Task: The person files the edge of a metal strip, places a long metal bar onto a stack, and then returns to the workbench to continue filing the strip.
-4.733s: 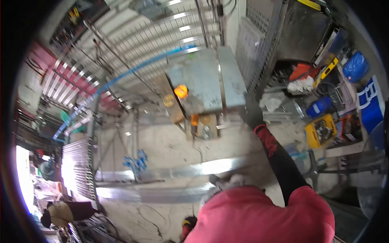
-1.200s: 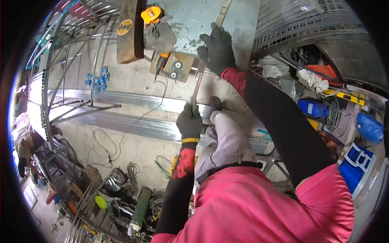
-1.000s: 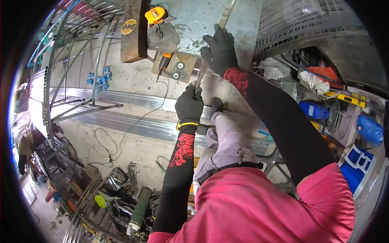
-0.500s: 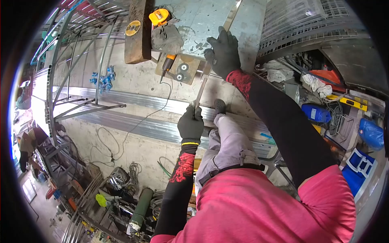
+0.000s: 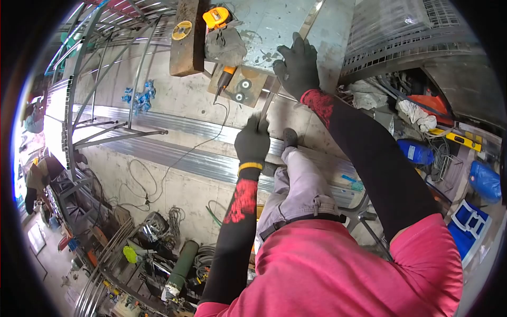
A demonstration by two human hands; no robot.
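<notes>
A long narrow metal strip (image 5: 311,20) lies across the grey-blue metal tabletop (image 5: 264,34) and passes beneath my right hand (image 5: 299,67). That gloved hand rests over the strip near the table's front edge, its fingers spread. The strip's near part sticks out past the edge towards me. My left hand (image 5: 252,145), also gloved, is closed around the near end; its fingertips are slightly blurred.
On the table's left are an orange tape measure (image 5: 216,18), a grey cloth (image 5: 225,46) and a rusty beam (image 5: 188,45) bearing a yellow disc (image 5: 181,30). An orange-black power tool (image 5: 225,79) lies below. Metal profiles (image 5: 206,158) cross the floor; a steel frame (image 5: 138,74) stands left.
My left hand has moved slightly up towards the table along with the strip's near end. My right hand stays over the strip. The whole view has shifted a little.
</notes>
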